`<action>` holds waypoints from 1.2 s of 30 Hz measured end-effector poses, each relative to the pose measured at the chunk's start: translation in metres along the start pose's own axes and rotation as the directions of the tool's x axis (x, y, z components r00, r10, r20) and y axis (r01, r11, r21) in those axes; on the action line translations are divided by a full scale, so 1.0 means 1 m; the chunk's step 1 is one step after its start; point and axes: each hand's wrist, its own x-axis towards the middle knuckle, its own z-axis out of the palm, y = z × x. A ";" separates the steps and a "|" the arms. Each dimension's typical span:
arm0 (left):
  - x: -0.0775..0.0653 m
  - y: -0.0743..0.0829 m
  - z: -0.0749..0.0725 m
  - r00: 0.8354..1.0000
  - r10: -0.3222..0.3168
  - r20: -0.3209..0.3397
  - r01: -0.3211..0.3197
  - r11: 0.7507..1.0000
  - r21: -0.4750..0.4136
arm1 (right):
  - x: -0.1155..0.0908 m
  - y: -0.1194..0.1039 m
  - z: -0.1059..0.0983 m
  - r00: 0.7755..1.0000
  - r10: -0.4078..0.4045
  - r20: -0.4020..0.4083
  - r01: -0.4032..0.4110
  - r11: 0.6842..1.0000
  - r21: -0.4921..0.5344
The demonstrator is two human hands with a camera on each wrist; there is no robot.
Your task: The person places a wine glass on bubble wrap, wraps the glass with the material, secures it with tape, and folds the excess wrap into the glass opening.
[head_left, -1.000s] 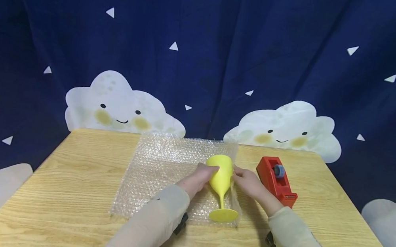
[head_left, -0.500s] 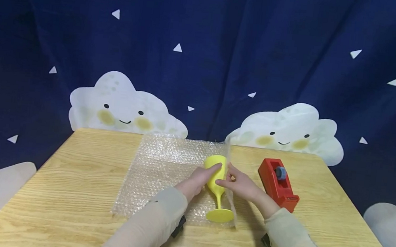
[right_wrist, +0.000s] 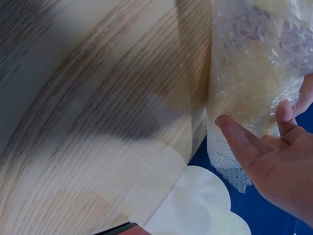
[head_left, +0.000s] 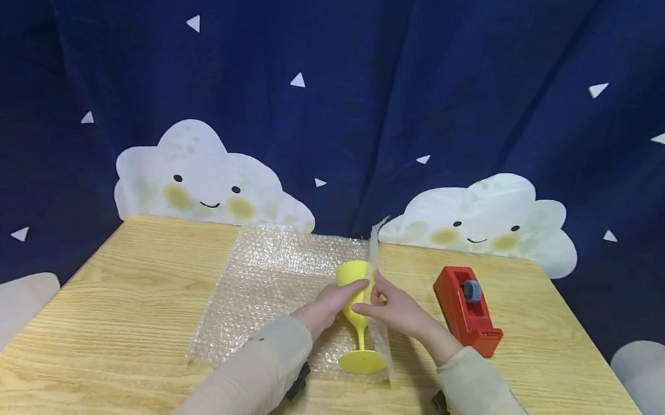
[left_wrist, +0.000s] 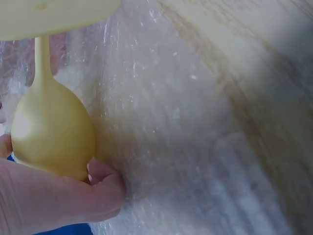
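Observation:
A yellow goblet (head_left: 351, 273) lies on its side near the right edge of a sheet of bubble wrap (head_left: 272, 275), its round foot towards me. My left hand (head_left: 328, 302) grips the bowl, thumb across its top. In the left wrist view the goblet's bowl (left_wrist: 54, 127) and stem show above the thumb. My right hand (head_left: 402, 310) holds the wrap's right edge, which is raised and folded against the goblet's side. From the right wrist, the bubble wrap (right_wrist: 254, 83) covers the bowl, with the right fingertips (right_wrist: 230, 127) on it. Part of the goblet is hidden by wrap and hands.
A red tape dispenser (head_left: 467, 311) with a blue-rimmed roll stands to the right of my right hand. The wooden table (head_left: 120, 294) ends at the back against a dark blue curtain (head_left: 342, 101) with cloud prints.
The goblet has rolled or slid a little to the left with both hands. My right hand has lifted the wrap's right edge and brought it over against the bowl.

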 end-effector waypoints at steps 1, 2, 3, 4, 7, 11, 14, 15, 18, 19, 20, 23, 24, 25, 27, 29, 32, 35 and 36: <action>0.000 0.000 -0.001 1.000 -0.007 0.000 0.007 1.000 0.001 | 0.000 0.000 0.000 1.000 -0.003 0.001 0.003 1.000 0.002; 0.000 0.000 -0.001 1.000 -0.011 0.001 0.011 1.000 -0.002 | 0.000 0.001 0.000 1.000 -0.011 0.003 0.011 1.000 0.003; 0.001 -0.001 -0.002 1.000 -0.013 0.001 0.013 1.000 -0.007 | 0.000 0.001 0.000 1.000 -0.022 0.004 0.022 1.000 0.001; 0.001 -0.001 -0.002 1.000 -0.017 0.003 0.017 1.000 -0.011 | 0.000 0.001 -0.001 0.999 -0.032 0.006 0.031 1.000 0.000; -0.001 0.000 -0.003 0.999 -0.033 -0.021 0.032 0.999 -0.035 | 0.001 0.003 -0.004 0.998 -0.050 -0.043 0.050 0.999 -0.006; -0.004 0.002 -0.006 0.997 -0.056 -0.052 0.053 0.997 -0.060 | 0.004 0.008 -0.008 0.981 0.043 -0.187 -0.036 0.998 0.043; -0.005 0.003 -0.010 0.997 -0.056 -0.050 0.053 0.997 -0.049 | 0.007 0.011 -0.010 0.957 0.169 -0.236 -0.143 0.982 0.126; -0.005 0.003 -0.011 0.998 -0.046 -0.041 0.044 0.998 -0.043 | 0.007 0.012 -0.011 0.951 0.204 -0.234 -0.176 0.975 0.136; -0.005 0.003 -0.013 0.999 -0.025 -0.026 0.024 0.999 -0.034 | 0.008 0.015 -0.011 0.943 0.271 -0.194 -0.250 0.960 0.126; -0.005 0.002 -0.014 1.000 -0.021 -0.020 0.020 0.999 -0.034 | 0.008 0.016 -0.011 0.942 0.284 -0.177 -0.267 0.957 0.114; -0.004 0.002 -0.014 1.000 -0.016 -0.014 0.016 0.999 -0.033 | 0.008 0.017 -0.010 0.943 0.294 -0.158 -0.280 0.954 0.103; -0.004 0.002 -0.015 1.000 -0.010 -0.005 0.010 0.999 -0.032 | 0.009 0.019 -0.008 0.946 0.305 -0.115 -0.296 0.951 0.088; -0.004 0.001 -0.016 1.000 -0.008 -0.001 0.008 1.000 -0.030 | 0.010 0.018 -0.007 0.947 0.305 -0.102 -0.296 0.951 0.090; -0.004 0.001 -0.016 1.000 -0.009 0.003 0.009 0.999 -0.031 | 0.010 0.019 -0.006 0.948 0.305 -0.093 -0.297 0.950 0.098; -0.004 0.001 -0.017 1.000 -0.009 0.009 0.010 0.999 -0.034 | 0.012 0.018 -0.004 0.949 0.302 -0.089 -0.293 0.951 0.097; -0.005 0.001 -0.018 1.000 -0.011 0.017 0.011 0.999 -0.033 | 0.012 0.018 -0.002 0.952 0.293 -0.088 -0.285 0.954 0.094; -0.006 0.002 -0.020 0.999 -0.013 0.029 0.014 0.999 -0.029 | 0.014 0.017 0.002 0.957 0.275 -0.090 -0.266 0.958 0.105; -0.006 0.003 -0.022 0.999 -0.017 0.036 0.018 0.999 -0.030 | 0.015 0.016 0.005 0.965 0.252 -0.077 -0.243 0.964 0.112; -0.006 0.003 -0.023 0.999 -0.020 0.036 0.021 0.999 -0.031 | 0.015 0.015 0.006 0.966 0.247 -0.070 -0.238 0.964 0.117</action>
